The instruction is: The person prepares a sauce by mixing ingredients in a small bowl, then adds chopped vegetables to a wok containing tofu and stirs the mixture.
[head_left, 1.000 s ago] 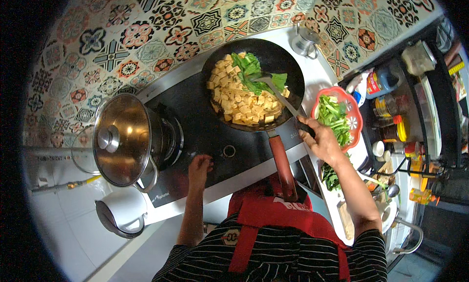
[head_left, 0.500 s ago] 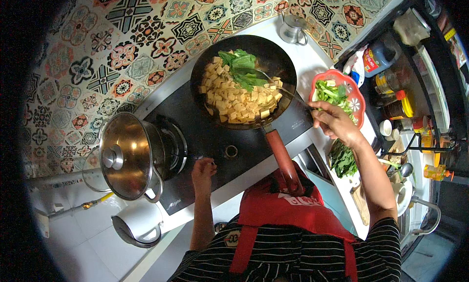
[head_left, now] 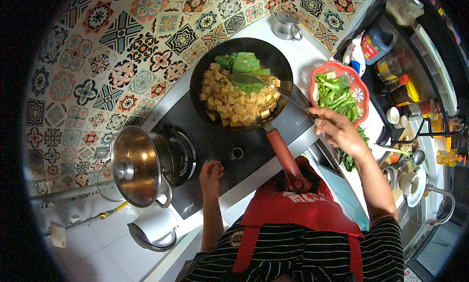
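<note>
A metal cooking spoon (head_left: 249,78) with a long thin handle dips into the black wok (head_left: 287,95). My right hand (head_left: 337,130) closes around the end of that handle, just right of the wok's rim. Cubes of tofu (head_left: 229,103) fill the near and left part of the wok, and green leaves (head_left: 243,62) lie at its far side, partly under the spoon. The wok's red handle (head_left: 286,157) points toward me. My left hand (head_left: 211,174) hovers with curled fingers over the stove's front edge, touching no utensil; nothing shows in it.
A lidded pot (head_left: 139,167) stands on the left burner, with a white kettle (head_left: 154,228) nearer me. Cut greens fill a red scalloped basket (head_left: 360,94) right of the wok. A small metal pot (head_left: 287,25) stands behind. Bottles and jars (head_left: 404,91) line the right-hand shelf.
The whole view has shifted slightly. The spoon has moved a little within the greens, and the leaves lie somewhat differently. My right hand keeps its grip; my left stays near the stove's edge.
</note>
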The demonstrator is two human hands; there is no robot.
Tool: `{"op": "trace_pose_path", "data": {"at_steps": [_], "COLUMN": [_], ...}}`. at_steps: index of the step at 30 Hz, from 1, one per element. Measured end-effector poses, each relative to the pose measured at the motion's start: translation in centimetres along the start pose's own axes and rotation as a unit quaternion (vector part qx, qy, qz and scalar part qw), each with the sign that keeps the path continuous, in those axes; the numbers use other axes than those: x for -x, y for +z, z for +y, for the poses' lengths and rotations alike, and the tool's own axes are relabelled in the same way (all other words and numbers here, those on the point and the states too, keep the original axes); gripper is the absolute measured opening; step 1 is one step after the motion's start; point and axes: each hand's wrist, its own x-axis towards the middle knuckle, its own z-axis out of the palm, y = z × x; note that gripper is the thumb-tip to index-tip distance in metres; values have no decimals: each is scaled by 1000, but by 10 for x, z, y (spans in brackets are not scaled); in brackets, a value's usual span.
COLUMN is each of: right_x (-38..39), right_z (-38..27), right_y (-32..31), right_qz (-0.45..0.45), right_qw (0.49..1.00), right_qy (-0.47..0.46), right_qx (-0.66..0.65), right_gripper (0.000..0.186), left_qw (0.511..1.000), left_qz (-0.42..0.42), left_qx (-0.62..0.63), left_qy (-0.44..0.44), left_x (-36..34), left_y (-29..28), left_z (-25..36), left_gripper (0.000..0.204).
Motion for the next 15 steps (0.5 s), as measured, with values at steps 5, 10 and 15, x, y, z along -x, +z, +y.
{"op": "trace_pose_path", "data": {"at_steps": [5, 10, 15], "right_x": [-29, -37, -49], "right_z": [16, 7, 13], "right_y": [0, 5, 12], "right_qz": [103, 147, 118], "right_qw": [971, 896, 813], "right_qy": [-140, -270, -244], "right_qx": [162, 322, 515], "right_gripper": [33, 35, 39], "left_qw": [999, 999, 998], "left_qz": [-9, -12, -11], "left_qx": [-40, -42, -65], "left_qy": [16, 12, -2], "left_x": [2, 2, 4], "left_y": [15, 16, 22], "left_z": [17, 13, 20], "left_gripper": [14, 16, 14]}}
